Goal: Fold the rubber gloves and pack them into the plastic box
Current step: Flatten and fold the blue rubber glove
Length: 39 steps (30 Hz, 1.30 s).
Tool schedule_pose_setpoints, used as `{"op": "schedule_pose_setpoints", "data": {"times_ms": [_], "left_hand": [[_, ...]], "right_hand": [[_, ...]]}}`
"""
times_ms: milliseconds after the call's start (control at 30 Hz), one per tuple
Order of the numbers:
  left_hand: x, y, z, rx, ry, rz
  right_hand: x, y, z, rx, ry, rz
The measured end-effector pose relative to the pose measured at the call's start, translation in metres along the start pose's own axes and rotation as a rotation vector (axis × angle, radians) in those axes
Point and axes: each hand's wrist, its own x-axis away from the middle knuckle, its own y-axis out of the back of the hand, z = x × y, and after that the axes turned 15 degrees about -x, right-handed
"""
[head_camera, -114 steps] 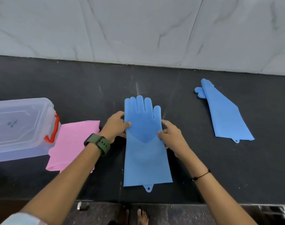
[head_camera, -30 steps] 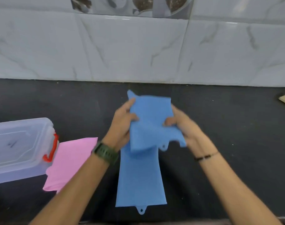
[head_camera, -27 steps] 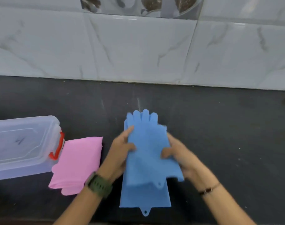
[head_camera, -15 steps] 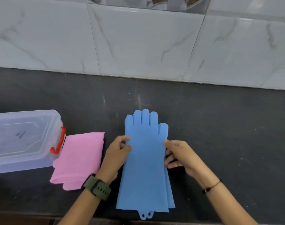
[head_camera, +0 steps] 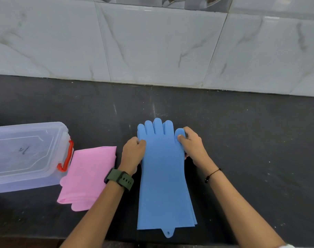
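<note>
We saw a dark countertop (head_camera: 242, 140) under a tiled wall. On it lay stacked blue gloves (head_camera: 163, 176) in the middle, a pink glove (head_camera: 88, 176) to their left, and a closed plastic box (head_camera: 25, 156) beside it.

Gloves stacked mid-counter, box at left

The stacked gloves (head_camera: 163, 176) lie on the counter (head_camera: 251, 140); the folded gloves (head_camera: 88, 176) sit left of them, touching the box (head_camera: 25, 154) farther left.

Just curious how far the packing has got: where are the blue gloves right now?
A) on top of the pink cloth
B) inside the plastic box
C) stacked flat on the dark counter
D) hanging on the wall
C: the blue gloves lie stacked flat on the counter, held by both hands, left and right, beside the closed box.
</note>
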Motion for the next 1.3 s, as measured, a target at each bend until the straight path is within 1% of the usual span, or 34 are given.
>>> {"op": "schedule_pose_setpoints", "data": {"times_ms": [67,133,200,300,400,467,600,700,800,900,1100,1200,1300], "left_hand": [[0.005,-0.003,0.002,0.110,0.012,-0.028],[0.009,-0.006,0.004,0.117,0.009,-0.070],[0.010,-0.007,0.005,0.026,-0.013,-0.093],[0.007,-0.006,0.004,-0.130,-0.040,-0.056],[0.011,-0.005,0.002,-0.220,-0.060,-0.016],[0.016,-0.002,0.003,-0.245,-0.086,0.001],[0.036,0.010,0.015,-0.272,-0.129,0.022],[0.060,0.019,0.033,-0.391,-0.151,0.076],[0.088,0.022,0.052,-0.543,-0.215,0.117],[0.112,0.019,0.062,-0.604,-0.243,0.127],[0.123,0.017,0.057,-0.509,-0.212,0.122],[0.124,0.014,0.057,-0.537,-0.203,0.123],[0.125,0.014,0.060,-0.591,-0.200,0.113]], "right_hand": [[-0.003,-0.001,-0.001,0.012,-0.015,-0.012],[-0.006,-0.004,-0.003,0.035,-0.036,-0.038],[-0.008,-0.005,-0.003,0.086,-0.067,-0.060],[-0.010,-0.005,0.002,0.227,-0.120,-0.032],[-0.007,-0.005,0.010,0.436,-0.097,-0.042],[0.001,-0.003,0.012,0.499,-0.066,-0.058],[0.042,0.008,0.007,0.478,-0.096,0.009],[0.088,0.017,-0.004,0.468,-0.142,0.078],[0.127,0.020,-0.010,0.414,-0.186,0.120],[0.146,0.019,-0.015,0.407,-0.195,0.105],[0.150,0.015,-0.014,0.345,-0.171,-0.041],[0.153,0.012,-0.015,0.447,-0.125,-0.084],[0.155,0.009,-0.018,0.587,-0.104,-0.055]]}}
